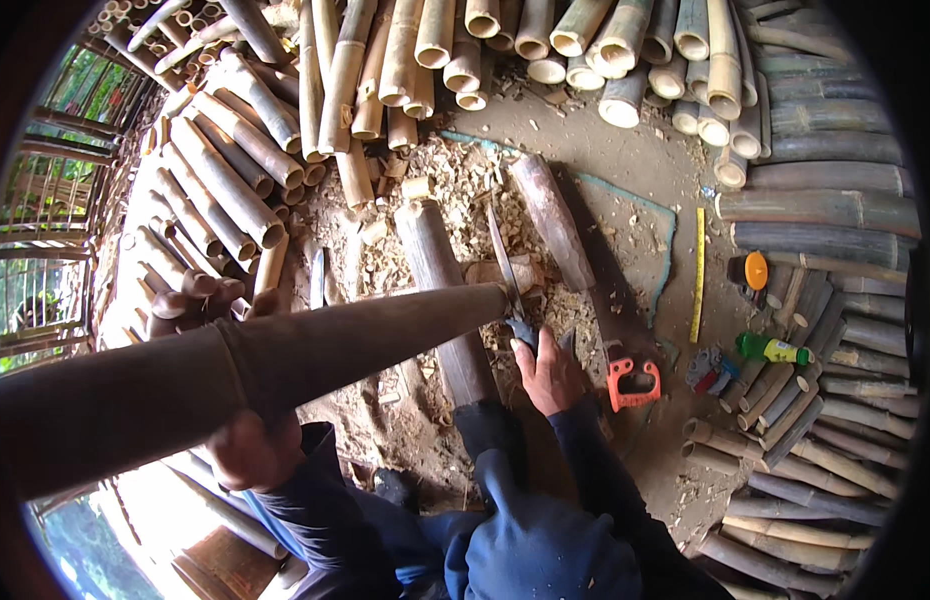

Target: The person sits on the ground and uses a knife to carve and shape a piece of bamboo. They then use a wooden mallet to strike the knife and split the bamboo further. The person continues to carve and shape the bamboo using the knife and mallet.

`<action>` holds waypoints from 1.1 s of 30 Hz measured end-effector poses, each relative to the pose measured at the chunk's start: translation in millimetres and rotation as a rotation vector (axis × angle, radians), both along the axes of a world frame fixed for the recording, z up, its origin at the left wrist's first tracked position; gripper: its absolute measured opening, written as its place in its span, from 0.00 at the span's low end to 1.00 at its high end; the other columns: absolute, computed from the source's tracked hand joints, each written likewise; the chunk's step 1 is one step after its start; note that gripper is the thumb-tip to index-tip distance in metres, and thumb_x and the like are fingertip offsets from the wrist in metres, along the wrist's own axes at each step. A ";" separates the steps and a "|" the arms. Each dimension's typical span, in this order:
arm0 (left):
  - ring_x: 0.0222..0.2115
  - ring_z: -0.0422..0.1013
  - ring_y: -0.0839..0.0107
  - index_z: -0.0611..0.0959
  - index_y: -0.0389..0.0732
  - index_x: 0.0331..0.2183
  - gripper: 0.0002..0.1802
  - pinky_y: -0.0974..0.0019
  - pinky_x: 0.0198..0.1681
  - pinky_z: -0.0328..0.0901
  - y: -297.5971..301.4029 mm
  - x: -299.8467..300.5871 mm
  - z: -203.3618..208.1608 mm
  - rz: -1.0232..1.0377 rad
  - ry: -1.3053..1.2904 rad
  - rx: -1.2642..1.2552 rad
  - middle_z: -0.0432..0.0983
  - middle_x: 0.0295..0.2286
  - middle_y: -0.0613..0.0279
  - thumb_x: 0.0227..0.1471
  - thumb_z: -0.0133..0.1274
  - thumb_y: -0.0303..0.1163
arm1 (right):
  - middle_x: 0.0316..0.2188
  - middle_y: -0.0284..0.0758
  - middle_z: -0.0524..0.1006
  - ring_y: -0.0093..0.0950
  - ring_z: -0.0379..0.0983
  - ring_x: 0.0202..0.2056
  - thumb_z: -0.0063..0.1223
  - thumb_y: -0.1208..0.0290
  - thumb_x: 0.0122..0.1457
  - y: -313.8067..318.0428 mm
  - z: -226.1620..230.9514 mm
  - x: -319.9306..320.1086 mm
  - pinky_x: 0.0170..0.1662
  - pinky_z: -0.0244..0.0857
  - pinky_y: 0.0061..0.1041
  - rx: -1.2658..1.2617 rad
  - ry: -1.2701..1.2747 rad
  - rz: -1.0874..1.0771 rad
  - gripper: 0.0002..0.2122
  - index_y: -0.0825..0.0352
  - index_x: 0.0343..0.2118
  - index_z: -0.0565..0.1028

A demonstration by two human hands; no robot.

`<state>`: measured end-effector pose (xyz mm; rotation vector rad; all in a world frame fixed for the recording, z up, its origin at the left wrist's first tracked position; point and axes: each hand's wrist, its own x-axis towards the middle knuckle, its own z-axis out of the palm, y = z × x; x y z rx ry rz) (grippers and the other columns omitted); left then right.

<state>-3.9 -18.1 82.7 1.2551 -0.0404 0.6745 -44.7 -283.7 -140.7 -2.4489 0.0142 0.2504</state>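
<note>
My left hand (250,445) is wrapped round a thick dark bamboo pole (285,355), its fingers showing beyond the far side. The pole slants up from the left edge to the middle. My right hand (552,375) is closed on the blue handle of a knife (505,255). The long narrow blade points away from me, beside the pole's right end; whether it touches the pole I cannot tell. Beneath the pole, a shorter bamboo piece (430,250) runs from near my lap outward. Pale wood shavings (450,175) lie heaped around it.
A worn log (550,215) lies right of the shavings. An orange-handled saw (633,384), an extended yellow measuring tape (698,275) and a green bottle (773,348) are on the right. Another blade (317,278) lies left. Stacked bamboo lengths (825,210) line the far side and both flanks.
</note>
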 end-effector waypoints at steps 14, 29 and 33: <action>0.54 0.69 0.56 0.65 0.32 0.59 0.34 0.51 0.64 0.59 -17.0 -3.7 2.8 0.219 0.075 -0.024 0.71 0.50 0.49 0.52 0.57 0.27 | 0.29 0.53 0.78 0.50 0.78 0.30 0.50 0.57 0.66 6.5 2.1 11.3 0.31 0.70 0.45 -0.085 0.078 -0.010 0.21 0.72 0.51 0.67; 0.52 0.66 0.60 0.64 0.38 0.57 0.38 0.53 0.65 0.56 -5.8 -4.3 3.8 0.016 -0.019 -0.028 0.66 0.47 0.56 0.44 0.59 0.27 | 0.30 0.54 0.79 0.54 0.77 0.33 0.50 0.52 0.65 3.9 12.6 6.6 0.34 0.69 0.50 0.031 -0.005 -0.039 0.21 0.68 0.48 0.71; 0.49 0.66 0.63 0.65 0.36 0.56 0.38 0.55 0.61 0.60 -11.3 -2.7 3.4 0.179 0.033 -0.052 0.64 0.45 0.55 0.40 0.57 0.26 | 0.30 0.53 0.78 0.54 0.77 0.34 0.51 0.56 0.66 13.7 65.6 19.0 0.35 0.69 0.47 0.087 -0.006 -0.038 0.18 0.69 0.45 0.69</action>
